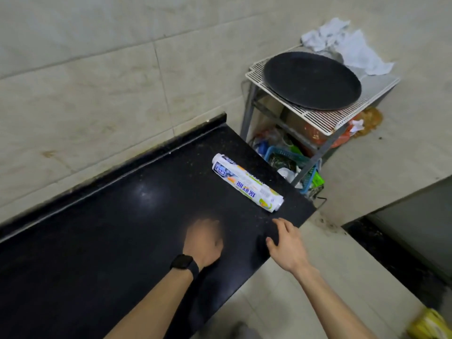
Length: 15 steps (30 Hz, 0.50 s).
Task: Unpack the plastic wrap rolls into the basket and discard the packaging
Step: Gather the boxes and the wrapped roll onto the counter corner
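Neither hand has hold of anything right now. The right hand is spread loose with the fingers apart, hovering over the front corner of the black countertop; can't quite tell if the fingertips are brushing the surface or just above it. The left hand is beside it, further in over the counter, and it's a motion-blurred smudge, so honestly I can't tell how the fingers are set, only that nothing shows in it. There's a black watch on that wrist. Just past the right hand's fingertips, near but not touching, lies the plastic wrap roll, still in its printed white packaging with blue and green lettering, lying flat and angled along the counter's end edge. Beyond the roll, off the end of the counter and lower down, a blue basket sits under a metal rack, stuffed with green and other bits I can't make out. On top of the rack's white wire shelf is a big round black tray, and behind that a crumpled white cloth against the tiled wall. Way off to the right hand's outer side, down on the floor, there's a blurry yellow bag.
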{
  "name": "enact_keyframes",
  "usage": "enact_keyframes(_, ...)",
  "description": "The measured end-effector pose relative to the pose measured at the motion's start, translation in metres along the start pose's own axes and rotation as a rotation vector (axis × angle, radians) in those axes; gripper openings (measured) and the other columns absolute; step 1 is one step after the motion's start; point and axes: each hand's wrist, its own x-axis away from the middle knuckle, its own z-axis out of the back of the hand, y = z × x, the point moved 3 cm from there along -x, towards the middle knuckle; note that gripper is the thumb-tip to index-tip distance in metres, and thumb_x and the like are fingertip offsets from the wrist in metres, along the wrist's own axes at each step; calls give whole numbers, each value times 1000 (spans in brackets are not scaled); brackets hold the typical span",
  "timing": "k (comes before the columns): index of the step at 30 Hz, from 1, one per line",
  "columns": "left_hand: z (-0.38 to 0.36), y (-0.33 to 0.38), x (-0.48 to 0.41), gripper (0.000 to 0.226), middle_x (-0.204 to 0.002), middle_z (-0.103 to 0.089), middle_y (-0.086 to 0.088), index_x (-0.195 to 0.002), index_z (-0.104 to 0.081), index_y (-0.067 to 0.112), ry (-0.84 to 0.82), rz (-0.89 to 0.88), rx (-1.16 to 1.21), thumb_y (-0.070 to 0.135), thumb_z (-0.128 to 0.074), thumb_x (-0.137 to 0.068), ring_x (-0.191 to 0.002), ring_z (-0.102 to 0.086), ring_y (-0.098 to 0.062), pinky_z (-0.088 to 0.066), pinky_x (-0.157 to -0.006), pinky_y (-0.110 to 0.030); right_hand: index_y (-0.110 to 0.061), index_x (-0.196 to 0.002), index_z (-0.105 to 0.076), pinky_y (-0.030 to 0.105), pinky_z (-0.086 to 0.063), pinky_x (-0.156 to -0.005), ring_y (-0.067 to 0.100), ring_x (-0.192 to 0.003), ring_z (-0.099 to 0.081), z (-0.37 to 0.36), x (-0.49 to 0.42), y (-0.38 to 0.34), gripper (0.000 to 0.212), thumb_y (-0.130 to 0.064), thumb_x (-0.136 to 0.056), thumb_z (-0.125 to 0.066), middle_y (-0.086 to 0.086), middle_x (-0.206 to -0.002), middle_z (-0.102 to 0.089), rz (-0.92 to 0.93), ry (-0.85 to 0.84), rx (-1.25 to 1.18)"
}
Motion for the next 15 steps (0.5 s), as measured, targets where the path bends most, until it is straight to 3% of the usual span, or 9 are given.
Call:
enact_keyframes(5, -24, -12, -35, 73, -165, 0, -5, -156, -9, 33, -113, 76, -11, 52, -42, -94, -151, 2, -34, -10, -119, -60, -13, -147, -36, 39, -32, -113, 37, -135, -34, 3, -70, -1, 69, -41, -88, -60, 11, -156, -28, -9, 0, 52)
enact_keyframes(10, -43, -17, -47, 67, -162, 23, 6, -154, 0, 44, -144, 184, 23, 58, -33, -97, -150, 18, -24, -2, -114, -69, -22, -155, -16, 49, -31, -113, 31, -145, -18, -1, -127, -7, 83, -54, -89, -54, 6, -162, -14, 53, -41, 90)
enact_keyframes(15, -51, -16, -39, 66, -157, 32, 14, -151, 9, 50, -73, 215, 18, 62, -25, -96, -149, 24, -18, 3, -117, -65, -23, -154, -13, 53, -35, -108, 32, -137, -28, -19, -143, 0, 74, -55, -95, -45, 7, -152, -28, 88, -51, 90)
